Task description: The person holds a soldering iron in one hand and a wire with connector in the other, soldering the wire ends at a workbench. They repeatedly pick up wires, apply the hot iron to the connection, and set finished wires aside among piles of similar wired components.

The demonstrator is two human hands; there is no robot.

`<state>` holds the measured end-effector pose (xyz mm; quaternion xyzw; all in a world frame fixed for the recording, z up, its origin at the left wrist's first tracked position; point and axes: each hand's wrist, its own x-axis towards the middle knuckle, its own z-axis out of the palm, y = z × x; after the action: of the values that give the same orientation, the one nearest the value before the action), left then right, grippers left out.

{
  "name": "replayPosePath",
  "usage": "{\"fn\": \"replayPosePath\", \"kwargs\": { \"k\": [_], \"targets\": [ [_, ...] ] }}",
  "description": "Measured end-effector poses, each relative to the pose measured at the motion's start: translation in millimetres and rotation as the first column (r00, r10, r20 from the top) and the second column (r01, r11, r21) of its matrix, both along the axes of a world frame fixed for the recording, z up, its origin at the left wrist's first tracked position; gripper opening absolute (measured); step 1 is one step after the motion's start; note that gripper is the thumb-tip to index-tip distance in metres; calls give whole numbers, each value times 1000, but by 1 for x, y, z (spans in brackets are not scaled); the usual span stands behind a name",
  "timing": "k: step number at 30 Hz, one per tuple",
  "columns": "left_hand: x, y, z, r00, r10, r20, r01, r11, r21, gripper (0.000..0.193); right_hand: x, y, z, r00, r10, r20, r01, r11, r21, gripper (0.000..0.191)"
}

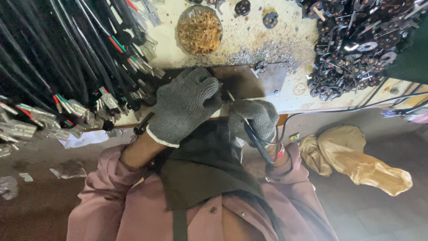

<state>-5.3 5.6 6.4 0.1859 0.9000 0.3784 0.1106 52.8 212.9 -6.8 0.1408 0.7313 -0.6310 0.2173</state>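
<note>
What sat under the left glove [185,105] was hidden: its knuckles faced the camera and the fingers curled down over the edge of the dark plate [249,80], so whether they gripped anything could not be told. The piece being worked showed only as a thin pale sliver [229,95] poking out between the two gloves, too small to identify. The right glove [255,117] was closed in a fist around a black cable [257,142] that looped down past the wrist; the cable's end was covered by the fingers.

Both forearms came up from pink sleeves, hands nearly touching at the bench's near edge, with a dark apron [205,165] below them.

To the left, a thick bundle of black wires [67,58] with metal terminals crowded up against the left glove. Behind the plate stood a round tub [199,30] of brass-coloured bits amid metal filings. A heap of small black round parts [356,44] filled the right, partly cut off by the frame. A tan bag [356,160] lay on the floor.
</note>
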Motion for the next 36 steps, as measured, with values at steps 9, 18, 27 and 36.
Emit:
{"fn": "replayPosePath", "kwargs": {
  "k": [9, 18, 27, 36],
  "targets": [
    [0, 0, -2, 1000, -20, -7, 20, 1000, -13, 14, 6, 4, -6, 902, -146, 406, 288, 904, -315, 13],
    [1, -1, -4, 998, -54, 18, 55, 997, -48, 19, 20, 20, -9, 756, -223, 616, 508, 793, -337, 18],
    [-7, -16, 8, 996, -29, 83, 33, 999, -41, 14, 22, 19, -3, 955, -249, -160, 245, 969, -45, 34],
    [-7, -25, 9, 996, -12, 90, 13, 1000, -14, 16, -19, 6, 5, 795, 190, -576, 329, 663, 672, 29]
  ]
}}
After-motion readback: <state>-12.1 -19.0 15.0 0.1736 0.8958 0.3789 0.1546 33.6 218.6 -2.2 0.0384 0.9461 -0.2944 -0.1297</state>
